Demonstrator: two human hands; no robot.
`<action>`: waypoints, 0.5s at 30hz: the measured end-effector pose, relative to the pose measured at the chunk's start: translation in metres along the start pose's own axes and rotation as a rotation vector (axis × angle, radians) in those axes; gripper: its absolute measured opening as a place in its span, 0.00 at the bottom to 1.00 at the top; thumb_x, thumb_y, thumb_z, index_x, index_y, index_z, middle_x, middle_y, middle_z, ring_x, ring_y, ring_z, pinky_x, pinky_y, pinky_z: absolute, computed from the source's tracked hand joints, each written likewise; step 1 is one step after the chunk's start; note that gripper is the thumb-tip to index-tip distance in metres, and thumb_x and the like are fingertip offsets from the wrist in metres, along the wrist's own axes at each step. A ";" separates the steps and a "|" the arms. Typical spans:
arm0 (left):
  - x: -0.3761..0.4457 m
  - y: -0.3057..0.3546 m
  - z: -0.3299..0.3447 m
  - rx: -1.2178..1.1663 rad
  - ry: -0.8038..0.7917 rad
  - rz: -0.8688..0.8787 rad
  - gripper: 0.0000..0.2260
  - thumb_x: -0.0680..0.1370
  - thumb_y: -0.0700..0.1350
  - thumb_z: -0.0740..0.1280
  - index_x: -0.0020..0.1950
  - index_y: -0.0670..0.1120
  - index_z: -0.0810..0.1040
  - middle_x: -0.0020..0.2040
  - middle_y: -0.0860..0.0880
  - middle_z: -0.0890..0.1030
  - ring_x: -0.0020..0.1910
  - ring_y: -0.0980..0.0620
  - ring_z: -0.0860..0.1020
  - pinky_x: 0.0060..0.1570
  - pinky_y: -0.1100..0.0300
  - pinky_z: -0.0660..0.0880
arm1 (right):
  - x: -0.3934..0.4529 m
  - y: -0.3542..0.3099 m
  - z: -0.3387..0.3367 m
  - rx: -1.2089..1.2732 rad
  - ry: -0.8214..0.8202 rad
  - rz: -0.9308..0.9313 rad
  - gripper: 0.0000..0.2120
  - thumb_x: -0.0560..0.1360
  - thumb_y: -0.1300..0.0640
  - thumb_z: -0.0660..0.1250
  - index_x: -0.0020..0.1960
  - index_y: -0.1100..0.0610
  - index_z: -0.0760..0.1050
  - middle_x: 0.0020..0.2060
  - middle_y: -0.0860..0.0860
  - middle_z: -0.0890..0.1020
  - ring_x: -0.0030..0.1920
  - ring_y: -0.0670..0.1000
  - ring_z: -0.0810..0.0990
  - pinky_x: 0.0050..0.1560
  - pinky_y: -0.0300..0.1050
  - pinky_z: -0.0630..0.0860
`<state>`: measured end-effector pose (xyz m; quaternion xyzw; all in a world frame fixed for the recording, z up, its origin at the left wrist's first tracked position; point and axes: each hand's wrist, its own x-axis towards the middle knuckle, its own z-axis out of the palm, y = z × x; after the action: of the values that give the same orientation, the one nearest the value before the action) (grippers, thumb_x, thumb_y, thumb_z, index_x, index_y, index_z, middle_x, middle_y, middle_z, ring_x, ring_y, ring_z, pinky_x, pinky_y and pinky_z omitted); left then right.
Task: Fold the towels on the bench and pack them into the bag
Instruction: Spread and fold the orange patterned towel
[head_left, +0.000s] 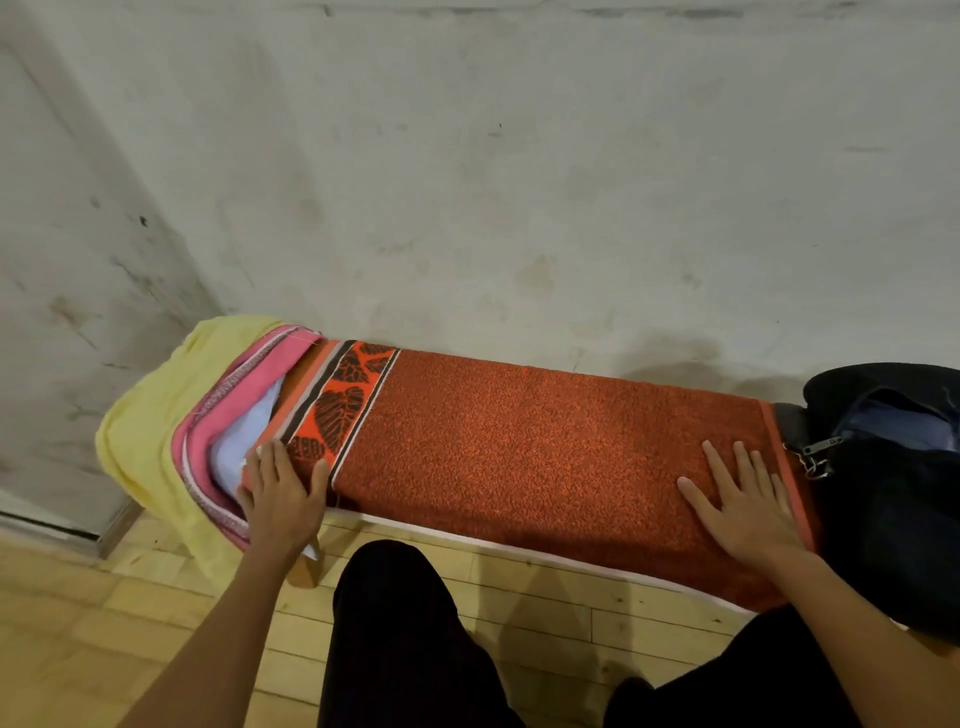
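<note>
An orange towel (545, 457) is lying spread along the bench (519, 551), covering most of its top. The left hand (280, 493) is gripping the towel's left end, its fingers curling over the near corner right beside the band of dark leaf shapes. The right hand (748, 504) is lying flat on the towel's right end with fingers straight and spread, grasping nothing, just inside the plain orange hem.

Just beyond the left hand's grip, a pile of other towels is sitting on the bench end: a white one (234, 447) is lying nearest the fingers, a pink one (249, 384) is wrapping around it, and a yellow one (150, 426) is hanging outermost over the bench edge; how each is folded is hard to tell.

Just past the right hand's fingertips, a dark bag (893, 467) is sitting open against the towel's hem, its zipper pull (818, 452) dangling toward the hand.
</note>
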<state>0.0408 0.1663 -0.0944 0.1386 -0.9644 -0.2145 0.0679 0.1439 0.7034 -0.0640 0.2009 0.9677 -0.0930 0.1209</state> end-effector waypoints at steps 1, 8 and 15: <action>0.001 -0.003 0.000 -0.056 0.021 0.008 0.33 0.82 0.56 0.60 0.77 0.35 0.57 0.78 0.35 0.57 0.78 0.37 0.51 0.74 0.37 0.49 | 0.000 -0.001 0.000 -0.002 -0.002 0.001 0.39 0.71 0.26 0.37 0.76 0.39 0.31 0.80 0.52 0.36 0.79 0.52 0.35 0.77 0.52 0.35; 0.013 -0.007 -0.012 -0.191 0.028 0.037 0.28 0.77 0.43 0.71 0.70 0.30 0.64 0.71 0.30 0.61 0.72 0.31 0.58 0.72 0.38 0.59 | -0.002 -0.002 -0.001 0.000 0.010 -0.001 0.39 0.73 0.27 0.39 0.79 0.40 0.34 0.80 0.52 0.37 0.79 0.52 0.36 0.77 0.52 0.35; 0.016 0.001 -0.019 0.023 0.043 0.002 0.33 0.71 0.60 0.63 0.62 0.33 0.73 0.63 0.33 0.69 0.67 0.35 0.64 0.65 0.37 0.65 | -0.001 -0.001 0.000 -0.002 0.008 -0.004 0.37 0.77 0.28 0.42 0.79 0.41 0.36 0.80 0.52 0.37 0.79 0.52 0.36 0.77 0.52 0.35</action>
<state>0.0293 0.1548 -0.0759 0.1431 -0.9653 -0.2002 0.0871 0.1447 0.7021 -0.0632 0.1994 0.9686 -0.0916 0.1169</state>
